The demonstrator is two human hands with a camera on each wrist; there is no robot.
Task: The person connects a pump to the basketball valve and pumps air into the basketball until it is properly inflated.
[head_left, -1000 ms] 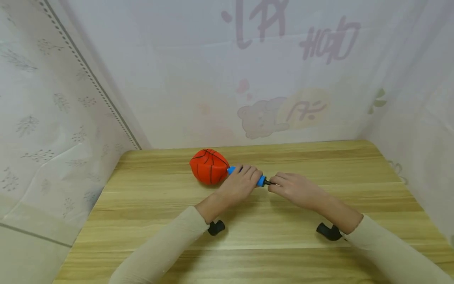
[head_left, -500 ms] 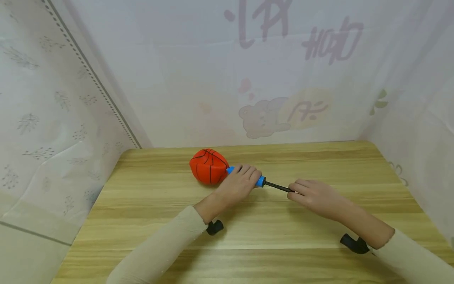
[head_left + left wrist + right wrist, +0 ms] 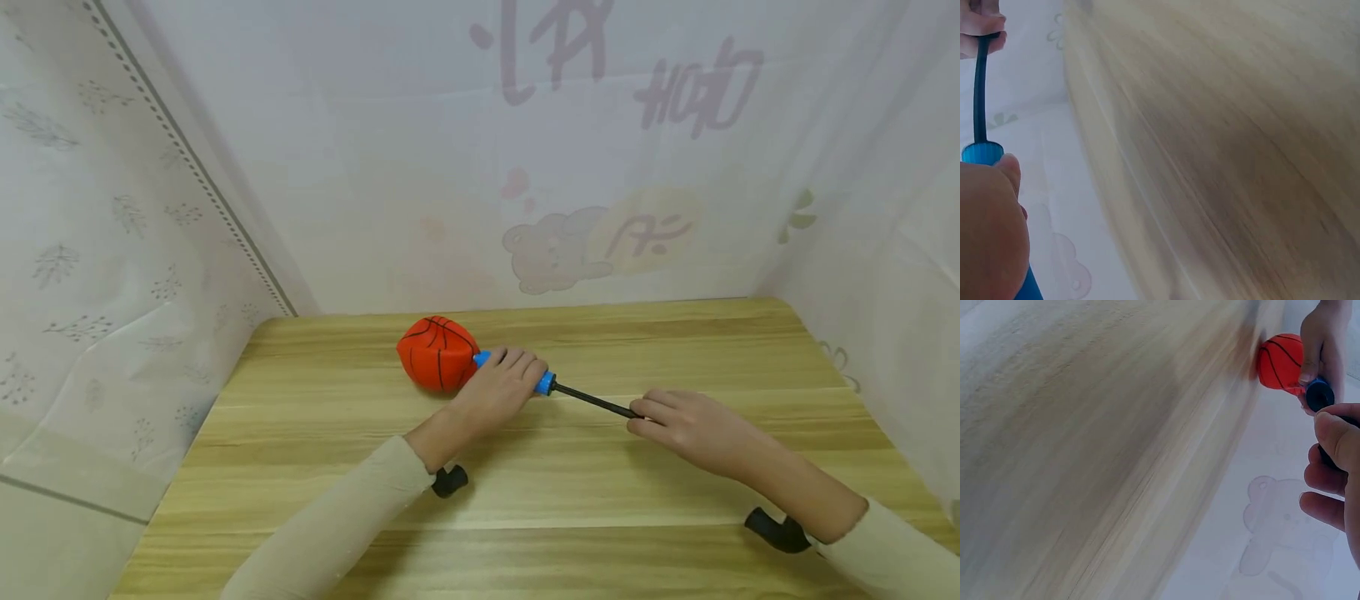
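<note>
A dented red ball [image 3: 437, 357] with black basketball lines sits toward the back of the wooden table. Against its right side is the tip of a blue hand pump [image 3: 545, 383]. My left hand [image 3: 498, 390] grips the pump's barrel, covering most of it. The black pump rod [image 3: 592, 401] extends long out of the barrel to the right. At its far end my right hand [image 3: 693, 429] grips the black handle, which the fingers largely hide. In the right wrist view, thumb and fingers curl round that handle [image 3: 1329, 457].
The wooden table [image 3: 525, 542] has a printed cloth [image 3: 375, 167] rising behind it and on both sides. Black curved wrist mounts show under the left wrist [image 3: 450, 481] and the right wrist [image 3: 778, 532].
My right hand has drawn back to the right and toward me, pulling the rod far out of the barrel. The left hand and ball stay almost in place.
</note>
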